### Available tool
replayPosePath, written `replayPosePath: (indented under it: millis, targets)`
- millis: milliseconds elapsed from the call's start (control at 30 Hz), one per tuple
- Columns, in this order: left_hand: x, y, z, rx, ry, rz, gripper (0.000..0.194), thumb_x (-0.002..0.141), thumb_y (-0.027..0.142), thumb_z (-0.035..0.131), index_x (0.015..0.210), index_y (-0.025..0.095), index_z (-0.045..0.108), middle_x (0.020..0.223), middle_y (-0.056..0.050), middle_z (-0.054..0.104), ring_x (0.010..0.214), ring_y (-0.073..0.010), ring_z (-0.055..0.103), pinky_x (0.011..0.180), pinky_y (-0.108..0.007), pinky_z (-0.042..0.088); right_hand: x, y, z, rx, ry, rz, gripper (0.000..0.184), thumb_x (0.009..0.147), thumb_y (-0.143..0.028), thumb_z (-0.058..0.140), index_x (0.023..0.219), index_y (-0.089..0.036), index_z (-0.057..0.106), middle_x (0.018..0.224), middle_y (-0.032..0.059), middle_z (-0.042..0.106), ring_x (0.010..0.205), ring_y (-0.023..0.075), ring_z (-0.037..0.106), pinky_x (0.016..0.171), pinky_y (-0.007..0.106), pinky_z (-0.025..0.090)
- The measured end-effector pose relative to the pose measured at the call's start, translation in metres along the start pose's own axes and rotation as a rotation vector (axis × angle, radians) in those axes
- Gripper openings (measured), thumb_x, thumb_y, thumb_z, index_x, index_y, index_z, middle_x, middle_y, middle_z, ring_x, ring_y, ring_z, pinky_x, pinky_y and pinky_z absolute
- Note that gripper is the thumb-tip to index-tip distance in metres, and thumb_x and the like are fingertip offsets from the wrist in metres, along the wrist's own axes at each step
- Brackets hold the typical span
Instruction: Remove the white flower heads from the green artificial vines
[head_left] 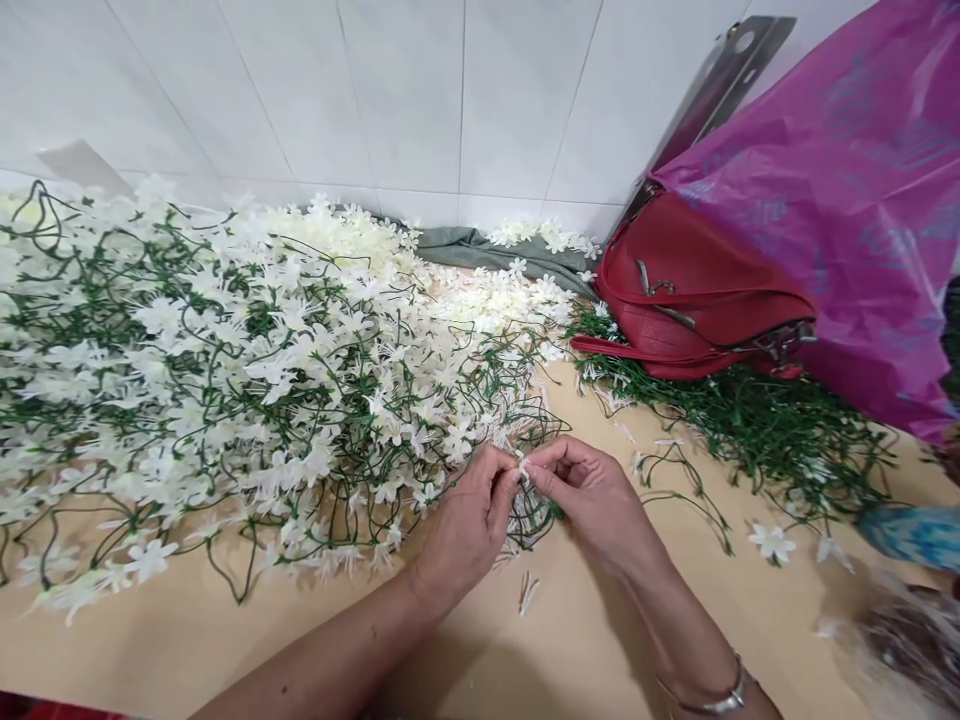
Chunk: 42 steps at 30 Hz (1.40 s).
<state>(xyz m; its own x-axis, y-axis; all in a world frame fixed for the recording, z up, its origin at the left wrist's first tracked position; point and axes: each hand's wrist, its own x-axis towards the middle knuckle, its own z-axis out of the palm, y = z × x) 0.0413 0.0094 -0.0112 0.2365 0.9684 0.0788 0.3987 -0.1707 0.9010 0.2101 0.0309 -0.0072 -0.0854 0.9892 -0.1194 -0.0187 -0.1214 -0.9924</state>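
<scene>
My left hand (466, 515) and my right hand (589, 495) meet at their fingertips over the table. Thumb and forefinger of each are pinched on a small white artificial flower piece (523, 464), mostly covered by the fingers. Green plastic stems (534, 520) curl just below the fingertips; whether they join the held piece I cannot tell. To the left spreads a large heap of white artificial flowers (300, 370) on green stems. Loose white blossoms (495, 300) lie behind the hands, and a few thin white stamens (528, 594) rest on the table in front.
A red handbag (690, 280) sits on a pile of bare green stems (765, 420) at the right, beside a purple plastic bag (862, 200). Grey-green cloth (480, 248) runs along the tiled wall (525, 90). A clear plastic bag (911, 640) lies at the lower right.
</scene>
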Motion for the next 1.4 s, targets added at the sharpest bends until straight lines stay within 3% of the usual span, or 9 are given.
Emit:
replayPosePath:
  millis: [367, 467, 567, 700, 833, 1000, 1067, 1200, 1400]
  targets:
    - [0.001, 0.009, -0.001, -0.071, 0.047, 0.004, 0.016, 0.107, 0.028, 0.041, 0.094, 0.022, 0.050, 0.086, 0.000, 0.057, 0.080, -0.0183, 0.056, 0.078, -0.031, 0.043, 0.000, -0.008, -0.001, -0.022, 0.026, -0.011, 0.036, 0.071, -0.050, 0.089, 0.083, -0.020, 0.073, 0.067, 0.0000, 0.065, 0.064, 0.0158, 0.057, 0.064, 0.030, 0.047]
    - [-0.001, 0.008, -0.001, -0.076, 0.094, -0.003, 0.017, 0.107, 0.028, 0.042, 0.093, 0.022, 0.049, 0.083, 0.000, 0.057, 0.078, -0.0182, 0.056, 0.077, -0.030, 0.044, -0.002, -0.018, -0.002, -0.134, 0.056, -0.090, 0.028, 0.081, -0.047, 0.080, 0.089, -0.020, 0.073, 0.078, 0.0026, 0.069, 0.072, 0.0178, 0.061, 0.070, 0.031, 0.049]
    - [-0.001, 0.005, 0.001, -0.058, 0.156, 0.061, 0.017, 0.107, 0.027, 0.042, 0.093, 0.022, 0.051, 0.083, -0.001, 0.056, 0.079, -0.0185, 0.057, 0.077, -0.031, 0.044, 0.007, -0.032, -0.002, -0.369, 0.109, -0.257, 0.016, 0.089, -0.037, 0.070, 0.091, -0.021, 0.072, 0.086, 0.0036, 0.071, 0.082, 0.0205, 0.064, 0.080, 0.034, 0.050]
    - [0.001, 0.002, 0.004, -0.083, 0.179, 0.156, 0.016, 0.107, 0.024, 0.041, 0.097, 0.021, 0.053, 0.098, -0.006, 0.064, 0.095, -0.0197, 0.063, 0.087, -0.032, 0.047, 0.049, -0.045, 0.004, -0.776, 0.132, -0.482, 0.013, 0.093, -0.025, 0.059, 0.094, -0.021, 0.071, 0.098, 0.0064, 0.072, 0.096, 0.0232, 0.066, 0.093, 0.039, 0.050]
    - [0.002, 0.001, 0.005, -0.108, 0.200, 0.151, 0.015, 0.107, 0.023, 0.040, 0.100, 0.022, 0.053, 0.123, -0.012, 0.065, 0.122, -0.0220, 0.061, 0.103, -0.037, 0.045, 0.111, -0.050, 0.025, -0.905, 0.104, -0.496, 0.014, 0.089, -0.020, 0.066, 0.100, -0.019, 0.074, 0.115, 0.0118, 0.069, 0.115, 0.0273, 0.061, 0.107, 0.043, 0.043]
    - [0.003, -0.004, 0.006, -0.096, 0.246, 0.105, 0.016, 0.107, 0.026, 0.041, 0.099, 0.023, 0.055, 0.133, -0.012, 0.063, 0.132, -0.0239, 0.057, 0.109, -0.043, 0.044, 0.175, -0.053, 0.059, -1.054, 0.064, -0.433, 0.045, 0.084, -0.041, 0.078, 0.126, -0.025, 0.072, 0.154, 0.0163, 0.047, 0.146, 0.0426, 0.032, 0.115, 0.062, 0.029]
    - [0.005, -0.007, 0.006, -0.096, 0.284, 0.079, 0.019, 0.107, 0.028, 0.040, 0.099, 0.024, 0.057, 0.139, -0.012, 0.060, 0.135, -0.0249, 0.055, 0.111, -0.046, 0.043, 0.184, -0.052, 0.064, -1.096, 0.033, -0.377, 0.044, 0.086, -0.046, 0.076, 0.124, -0.025, 0.073, 0.149, 0.0170, 0.052, 0.140, 0.0443, 0.039, 0.109, 0.065, 0.034]
    - [0.008, -0.014, 0.007, -0.102, 0.420, 0.068, 0.021, 0.107, 0.032, 0.041, 0.099, 0.023, 0.059, 0.132, -0.013, 0.063, 0.132, -0.0259, 0.056, 0.114, -0.049, 0.041, 0.164, -0.043, 0.051, -1.143, -0.002, -0.348, 0.034, 0.090, -0.042, 0.072, 0.120, -0.026, 0.075, 0.131, 0.0150, 0.064, 0.127, 0.0397, 0.053, 0.100, 0.060, 0.045]
    - [0.011, -0.017, 0.008, -0.142, 0.513, 0.088, 0.024, 0.107, 0.038, 0.043, 0.097, 0.023, 0.059, 0.122, -0.011, 0.062, 0.123, -0.0245, 0.059, 0.106, -0.043, 0.046, 0.085, -0.023, 0.015, -1.121, 0.021, -0.446, 0.025, 0.091, -0.026, 0.070, 0.116, -0.025, 0.073, 0.130, 0.0116, 0.066, 0.126, 0.0327, 0.056, 0.104, 0.053, 0.045]
